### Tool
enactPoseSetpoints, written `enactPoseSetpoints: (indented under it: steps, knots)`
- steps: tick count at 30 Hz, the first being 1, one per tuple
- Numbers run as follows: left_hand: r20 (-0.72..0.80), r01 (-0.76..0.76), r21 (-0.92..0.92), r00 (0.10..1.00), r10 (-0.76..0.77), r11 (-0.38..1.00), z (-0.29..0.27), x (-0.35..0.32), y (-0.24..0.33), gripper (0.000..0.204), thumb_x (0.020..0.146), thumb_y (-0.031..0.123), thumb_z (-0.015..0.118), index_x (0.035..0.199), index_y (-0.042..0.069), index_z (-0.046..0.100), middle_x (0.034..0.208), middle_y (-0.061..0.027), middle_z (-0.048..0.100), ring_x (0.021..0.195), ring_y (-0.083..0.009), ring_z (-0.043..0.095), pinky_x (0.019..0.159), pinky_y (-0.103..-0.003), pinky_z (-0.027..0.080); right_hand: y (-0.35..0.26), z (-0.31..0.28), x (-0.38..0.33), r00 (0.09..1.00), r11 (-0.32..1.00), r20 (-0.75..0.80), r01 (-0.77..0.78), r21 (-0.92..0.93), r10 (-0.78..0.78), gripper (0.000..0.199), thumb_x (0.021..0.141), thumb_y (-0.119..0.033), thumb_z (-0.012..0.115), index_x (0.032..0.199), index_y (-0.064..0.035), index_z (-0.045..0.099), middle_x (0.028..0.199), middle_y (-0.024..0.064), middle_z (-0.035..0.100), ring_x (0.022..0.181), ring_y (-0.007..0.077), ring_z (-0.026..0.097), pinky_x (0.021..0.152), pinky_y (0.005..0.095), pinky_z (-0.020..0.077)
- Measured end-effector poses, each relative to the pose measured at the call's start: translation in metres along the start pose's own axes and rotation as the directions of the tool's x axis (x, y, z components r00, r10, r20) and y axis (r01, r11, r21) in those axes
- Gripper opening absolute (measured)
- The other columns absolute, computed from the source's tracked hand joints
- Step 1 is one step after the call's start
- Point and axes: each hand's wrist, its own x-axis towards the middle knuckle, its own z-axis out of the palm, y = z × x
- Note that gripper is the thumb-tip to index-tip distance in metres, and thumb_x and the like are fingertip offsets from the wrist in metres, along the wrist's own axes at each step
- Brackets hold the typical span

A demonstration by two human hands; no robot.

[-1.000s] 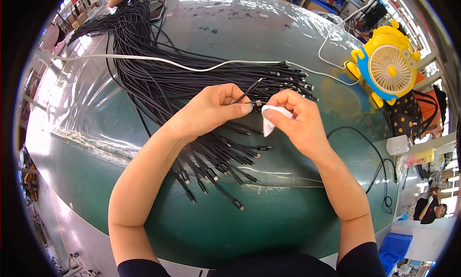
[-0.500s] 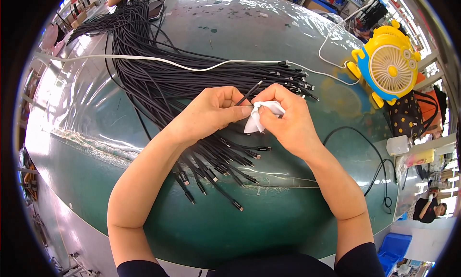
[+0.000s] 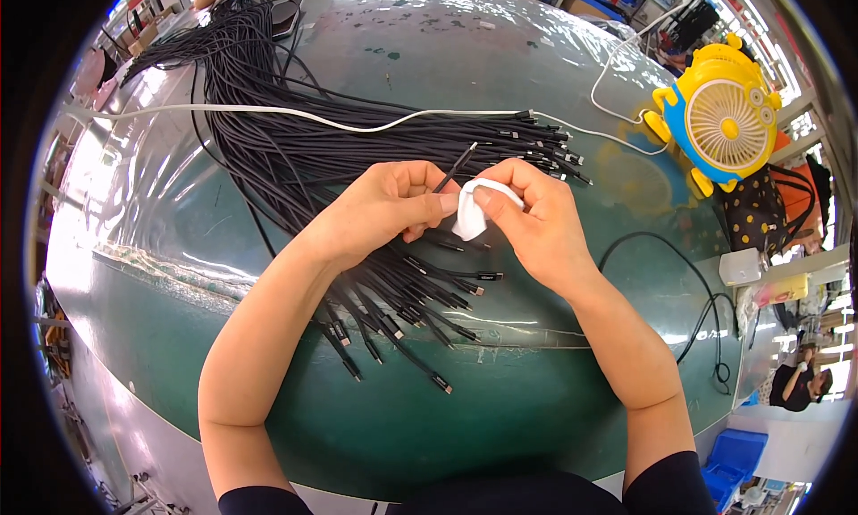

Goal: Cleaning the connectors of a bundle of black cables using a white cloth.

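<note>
Between thumb and fingers, my left hand [image 3: 393,209] pinches a black cable [image 3: 458,164], its plug end pointing up and to the right. My right hand [image 3: 536,218] is closed on a white cloth [image 3: 471,213], folded between thumb and forefinger and hanging beside the cable. The two hands nearly meet over the table. Beneath and behind them lies a large bundle of black cables [image 3: 277,140], fanned out with metal plugs [image 3: 545,149] at the right. More cable ends [image 3: 402,314] with black plug housings spread out below my left hand.
The green table [image 3: 500,408] has a clear plastic sheet over it. A white cord [image 3: 268,109] crosses the bundle. At the right stand a yellow and blue fan [image 3: 728,122] and a loose black cable [image 3: 666,240]. A dotted bag [image 3: 755,220] hangs past the edge; another person [image 3: 795,385] is beyond.
The held cable's tip has shifted slightly left and down. The white cloth has opened into a rounder fold and sits a little apart from the cable. Both hands stay nearly in place.
</note>
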Motion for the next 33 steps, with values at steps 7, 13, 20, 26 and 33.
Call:
enactPoseSetpoints:
  steps: [7, 13, 20, 26, 33]
  knots:
    - [0.016, -0.009, -0.038, 1.000, 0.010, 0.999, 0.001, 0.003, 0.001, 0.020, 0.089, 0.018, 0.064, 0.100, 0.001, 0.062, 0.075, 0.0037, 0.054, 0.063, -0.0046, 0.043, 0.057, -0.019, 0.036, -0.003, -0.016, 0.002, 0.997, 0.999, -0.072, -0.032, -0.034, 0.029, 0.013, 0.093, -0.011, 0.058, 0.093, 0.0007, 0.063, 0.079, -0.0008, 0.062, 0.074, 0.0042, 0.054, 0.067, 0.0215, 0.0432]
    - [0.010, -0.019, 0.064, 1.000, 0.018, 0.998, 0.001, 0.000, 0.000, 0.016, 0.091, 0.018, 0.064, 0.095, 0.003, 0.060, 0.074, 0.0046, 0.053, 0.064, -0.0038, 0.045, 0.057, -0.020, 0.037, -0.005, -0.010, 0.003, 0.999, 0.999, -0.010, -0.051, 0.019, 0.051, 0.012, 0.090, -0.010, 0.059, 0.095, 0.0009, 0.063, 0.081, -0.0006, 0.063, 0.074, 0.0045, 0.054, 0.068, 0.0219, 0.0442]
    - [-0.042, -0.067, 0.136, 0.996, 0.073, 0.988, 0.011, 0.000, 0.002, 0.016, 0.091, 0.019, 0.063, 0.094, 0.003, 0.060, 0.074, 0.0053, 0.054, 0.064, -0.0027, 0.045, 0.057, -0.019, 0.035, -0.007, -0.010, 0.011, 0.989, 0.986, 0.101, -0.090, -0.140, 0.105, 0.009, 0.086, -0.007, 0.058, 0.091, -0.0006, 0.059, 0.078, -0.0016, 0.059, 0.072, 0.0045, 0.051, 0.065, 0.0232, 0.0430]
    - [-0.044, 0.006, 0.082, 0.999, -0.002, 0.997, 0.003, 0.002, -0.005, 0.015, 0.092, 0.018, 0.062, 0.094, 0.003, 0.060, 0.073, 0.0046, 0.053, 0.063, -0.0045, 0.044, 0.058, -0.020, 0.036, -0.006, -0.001, 0.007, 0.995, 0.996, 0.074, -0.058, -0.067, 0.063, 0.018, 0.083, -0.006, 0.057, 0.099, -0.0004, 0.055, 0.079, 0.0062, 0.060, 0.072, 0.0105, 0.054, 0.065, 0.0282, 0.0442]
    - [-0.034, -0.045, -0.057, 0.998, 0.043, 0.997, -0.001, 0.005, -0.005, 0.016, 0.089, 0.019, 0.065, 0.094, 0.004, 0.061, 0.073, 0.0053, 0.052, 0.062, -0.0047, 0.044, 0.056, -0.020, 0.034, 0.000, -0.008, -0.008, 0.996, 0.999, 0.077, -0.042, -0.012, 0.043, 0.028, 0.085, -0.001, 0.056, 0.112, -0.0016, 0.052, 0.084, 0.0021, 0.060, 0.077, 0.0070, 0.056, 0.070, 0.0232, 0.0442]
